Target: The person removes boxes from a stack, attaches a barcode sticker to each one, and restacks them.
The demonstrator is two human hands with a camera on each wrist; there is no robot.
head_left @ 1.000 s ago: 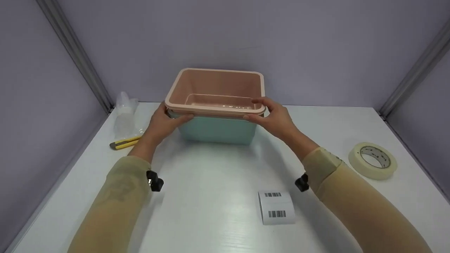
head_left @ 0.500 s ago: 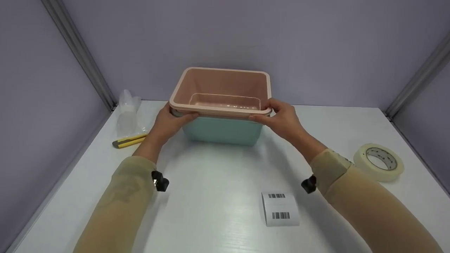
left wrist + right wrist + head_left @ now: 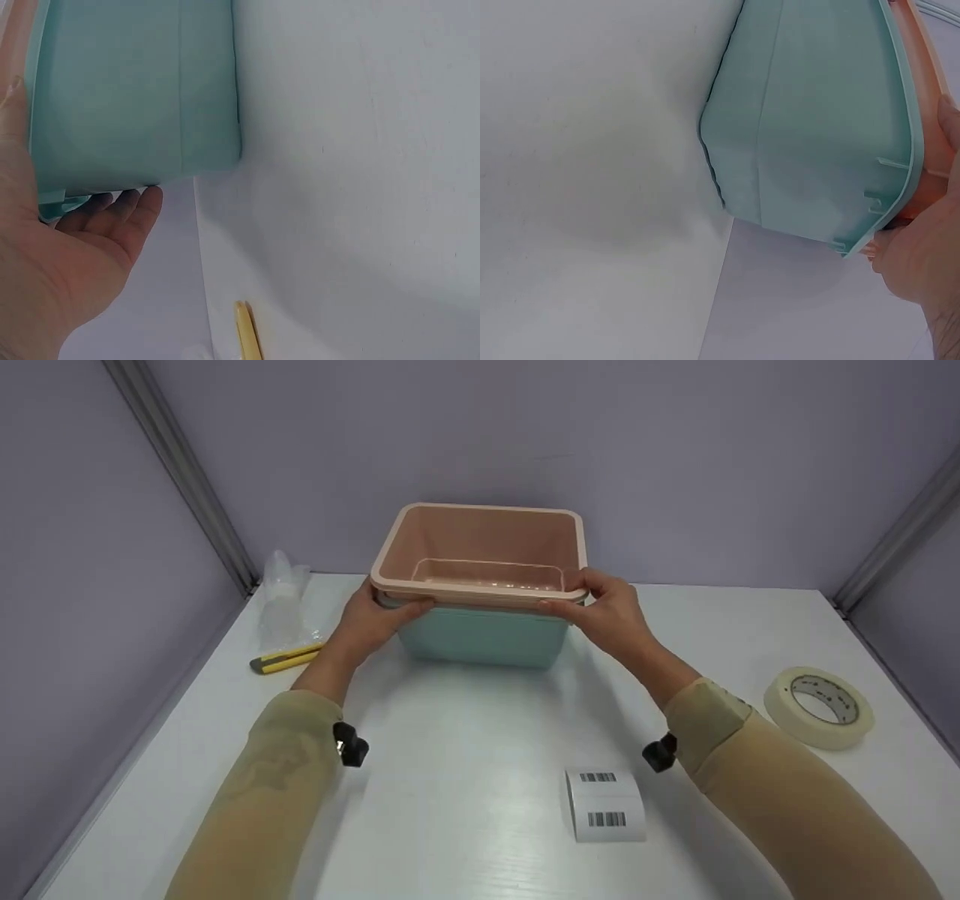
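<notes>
From the head view I see my two hands clasping a pink tub (image 3: pixel 487 547) nested inside a teal tub (image 3: pixel 480 636), the pair standing toward the far edge of the white worktop (image 3: pixel 465 750), roughly midway between its left and right edges. My left hand (image 3: pixel 371 622) grips the left near corner of the rims, thumb laid along the front lip and fingers curled under it; the left wrist view shows those fingers (image 3: pixel 127 214) tucked beneath the teal rim. My right hand (image 3: pixel 611 615) pinches the right near corner, thumb on the front of the pink rim and fingers wrapped over its top edge; the right wrist view shows only the heel of that hand against the pink lip. I judge the matched grip at opposite corners serves to steady the stack evenly, the teal tub's base appearing to sit on the worktop. Both forearms, in tan sleeves, stretch forward and converge on the tubs, wrists low. A yellow utility knife (image 3: pixel 289 658) and a clear plastic bag (image 3: pixel 283 596) lie near the far left corner, a roll of tape (image 3: pixel 819 706) by the right edge, and a barcode label (image 3: pixel 606 804) toward the near edge, all well apart from my hands.
</notes>
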